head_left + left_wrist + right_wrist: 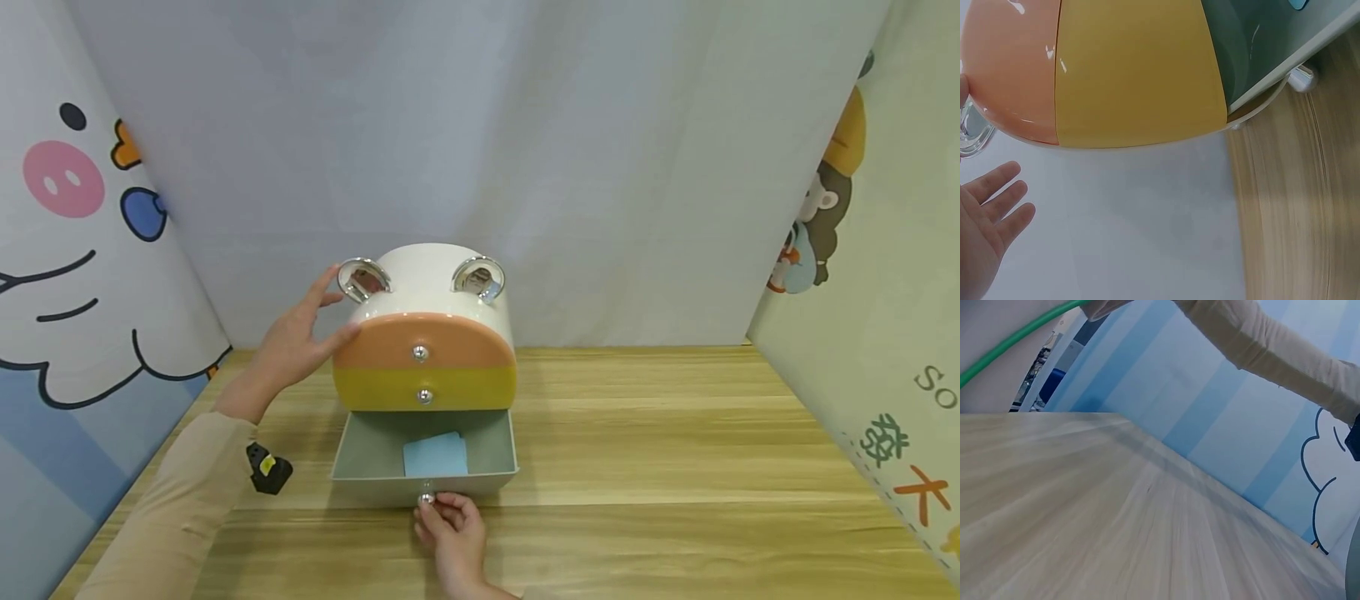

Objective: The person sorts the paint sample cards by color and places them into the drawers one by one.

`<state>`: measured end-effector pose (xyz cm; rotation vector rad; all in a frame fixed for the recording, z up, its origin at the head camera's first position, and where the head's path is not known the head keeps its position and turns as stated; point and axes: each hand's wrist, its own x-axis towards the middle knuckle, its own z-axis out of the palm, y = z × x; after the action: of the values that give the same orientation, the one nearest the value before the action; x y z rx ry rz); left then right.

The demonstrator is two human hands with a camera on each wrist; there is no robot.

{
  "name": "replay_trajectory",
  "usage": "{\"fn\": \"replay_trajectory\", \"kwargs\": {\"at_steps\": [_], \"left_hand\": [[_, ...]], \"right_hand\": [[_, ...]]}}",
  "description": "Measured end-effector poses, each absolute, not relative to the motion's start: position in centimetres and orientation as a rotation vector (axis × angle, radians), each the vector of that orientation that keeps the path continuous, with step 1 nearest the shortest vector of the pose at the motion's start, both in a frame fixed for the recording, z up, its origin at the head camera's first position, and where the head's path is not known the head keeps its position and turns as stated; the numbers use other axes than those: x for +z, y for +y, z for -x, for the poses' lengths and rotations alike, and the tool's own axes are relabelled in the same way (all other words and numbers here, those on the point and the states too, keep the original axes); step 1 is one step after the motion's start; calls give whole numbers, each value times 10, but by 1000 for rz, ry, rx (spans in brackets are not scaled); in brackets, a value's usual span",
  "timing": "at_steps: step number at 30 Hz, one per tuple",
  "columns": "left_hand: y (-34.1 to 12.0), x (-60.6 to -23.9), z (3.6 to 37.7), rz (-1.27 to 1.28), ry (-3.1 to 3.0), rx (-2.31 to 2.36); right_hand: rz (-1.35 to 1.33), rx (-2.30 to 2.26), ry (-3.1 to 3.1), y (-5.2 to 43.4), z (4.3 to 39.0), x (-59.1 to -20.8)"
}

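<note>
A small rounded drawer cabinet (431, 283) with a white top stands on the table, two shiny ear-like rings on it. Its orange drawer (382, 343) and yellow drawer (382, 390) are closed, while the grey-green bottom drawer (360, 454) is pulled out. Inside that drawer lies a light-blue flat piece (435, 456). My right hand (457, 537) pinches the bottom drawer's silver knob (427, 498). At the cabinet's upper left side, my left hand (296, 342) rests with thumb on the orange edge and fingers spread by the left ring (363, 279); the left wrist view shows those fingers (1000, 200) extended.
The wooden table (637, 450) extends to both sides of the cabinet. A grey-white curtain (622, 167) hangs behind it, with printed cartoon panels left and right. A black wrist device (268, 469) sits under the left forearm. A green cord (1019, 337) crosses the right wrist view.
</note>
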<state>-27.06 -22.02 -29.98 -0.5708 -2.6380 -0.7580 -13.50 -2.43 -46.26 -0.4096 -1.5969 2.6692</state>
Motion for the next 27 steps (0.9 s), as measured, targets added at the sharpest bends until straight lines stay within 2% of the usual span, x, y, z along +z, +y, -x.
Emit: {"fn": "replay_trajectory", "kwargs": {"at_steps": [12, 27], "left_hand": [[-221, -301, 271, 570, -2632, -755], [-221, -301, 272, 568, -2638, -770]], "right_hand": [[420, 2677, -1536, -27, 137, -458], [446, 2681, -1511, -26, 163, -456]]}}
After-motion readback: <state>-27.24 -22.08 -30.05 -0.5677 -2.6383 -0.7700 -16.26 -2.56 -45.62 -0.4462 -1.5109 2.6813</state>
